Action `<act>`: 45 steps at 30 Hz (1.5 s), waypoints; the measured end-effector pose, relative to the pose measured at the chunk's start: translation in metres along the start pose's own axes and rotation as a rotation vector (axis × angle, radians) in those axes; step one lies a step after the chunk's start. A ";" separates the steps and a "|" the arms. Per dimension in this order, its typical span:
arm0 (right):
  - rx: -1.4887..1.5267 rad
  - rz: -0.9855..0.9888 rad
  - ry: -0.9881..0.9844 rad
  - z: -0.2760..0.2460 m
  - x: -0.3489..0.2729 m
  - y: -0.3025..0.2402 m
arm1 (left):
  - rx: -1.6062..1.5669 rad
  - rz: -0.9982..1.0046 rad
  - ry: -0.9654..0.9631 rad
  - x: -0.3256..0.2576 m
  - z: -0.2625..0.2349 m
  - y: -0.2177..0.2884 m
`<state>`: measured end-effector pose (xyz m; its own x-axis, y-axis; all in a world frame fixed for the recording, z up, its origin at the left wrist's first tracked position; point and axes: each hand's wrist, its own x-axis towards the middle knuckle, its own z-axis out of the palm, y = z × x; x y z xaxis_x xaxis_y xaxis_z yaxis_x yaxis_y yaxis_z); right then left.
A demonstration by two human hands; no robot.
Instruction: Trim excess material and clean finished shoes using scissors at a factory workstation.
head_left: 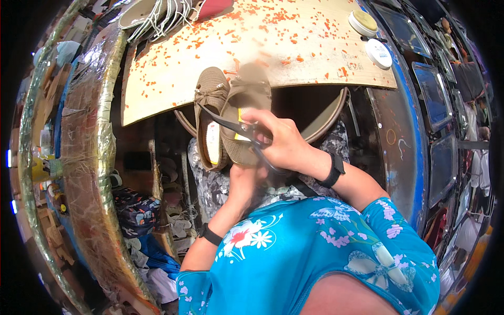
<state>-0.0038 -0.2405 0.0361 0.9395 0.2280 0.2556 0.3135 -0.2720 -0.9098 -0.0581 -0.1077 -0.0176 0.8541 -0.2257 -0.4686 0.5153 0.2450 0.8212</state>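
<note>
A pair of brown woven shoes is held in front of me at the table's near edge. The left shoe [211, 84] shows a pale insole with a label; the right shoe [252, 86] is blurred and shows a yellow patch inside. My left hand [244, 184] grips the heel end of the right shoe from below, its fingers mostly hidden. In my right hand [286, 139] is a pair of dark scissors [223, 122], fingers wrapped round the handles. The blades point left across the openings of both shoes.
Orange scraps are strewn over the pale wooden table [173, 84]. White laces [165, 18] and other shoe parts lie at its far left. Two round containers, one with a yellowish lid [363, 22] and one white [379, 53], stand at the right. A taped cardboard edge [107, 131] runs along the left.
</note>
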 end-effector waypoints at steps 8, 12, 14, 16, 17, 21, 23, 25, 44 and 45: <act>-0.176 -0.078 -0.165 0.001 -0.006 0.014 | 0.805 0.073 -0.017 -0.028 -0.045 0.040; -0.180 -0.096 -0.135 0.013 -0.013 0.022 | 1.028 0.606 0.381 -0.030 -0.051 0.093; -0.180 -0.070 -0.060 0.013 -0.017 0.032 | 1.259 0.456 0.407 -0.005 -0.041 0.105; -0.030 0.057 0.004 0.017 -0.024 0.053 | 1.397 0.237 0.229 0.025 -0.024 0.107; 0.115 0.161 0.013 0.022 -0.028 0.052 | 1.375 0.295 0.301 0.042 -0.026 0.091; 0.234 0.138 0.073 0.023 -0.036 0.051 | 1.440 0.532 0.281 0.066 -0.033 0.078; 0.200 -0.017 0.118 0.014 -0.041 0.057 | 1.386 0.617 0.354 0.045 -0.039 0.078; 0.308 -0.020 0.189 0.011 -0.035 0.033 | 1.356 0.602 0.435 0.010 -0.056 0.093; 0.136 0.403 -0.407 0.110 0.016 0.009 | 1.262 0.061 1.457 -0.298 -0.488 0.211; 0.111 0.374 -0.435 0.114 0.020 0.006 | 1.238 0.014 1.453 -0.301 -0.498 0.215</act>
<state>0.0008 -0.1308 -0.0019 0.8330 0.5051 -0.2260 -0.0668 -0.3137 -0.9472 -0.1695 0.4820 0.1376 0.5873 0.7824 0.2072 0.7385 -0.6228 0.2583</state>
